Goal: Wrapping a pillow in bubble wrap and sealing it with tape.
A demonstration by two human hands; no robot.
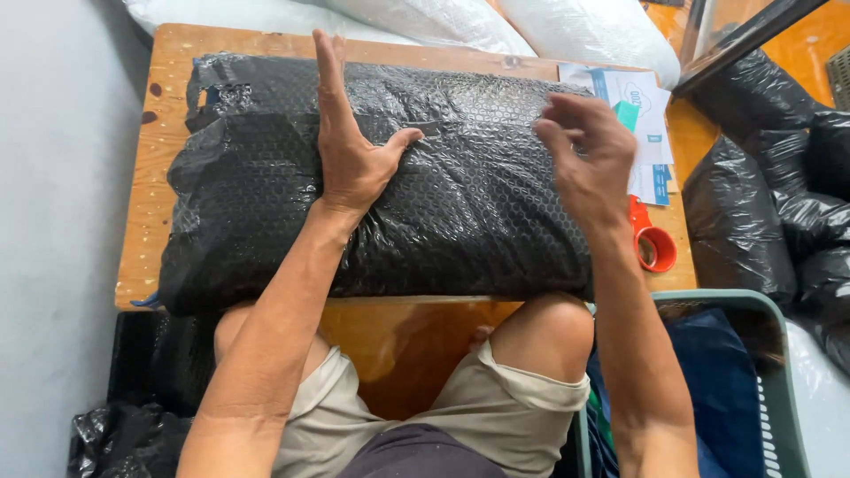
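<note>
The left hand (350, 155) presses flat, fingers spread, on the black bubble-wrap parcel (390, 186) lying across the bench (146, 177). The right hand (589, 155) hovers over its right end, grip narrow and seemingly empty. If the palm lifts, the wrap's seam could spring open; the parcel overhangs the near edge and could slide onto the knees.

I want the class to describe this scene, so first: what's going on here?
A seated person works at a low wooden table on a large parcel wrapped in black bubble wrap. The left hand lies flat on top of the parcel, pressing the wrap down. The right hand hovers over its right end, fingers curled. An orange tape dispenser and printed papers lie at the table's right edge.
</note>
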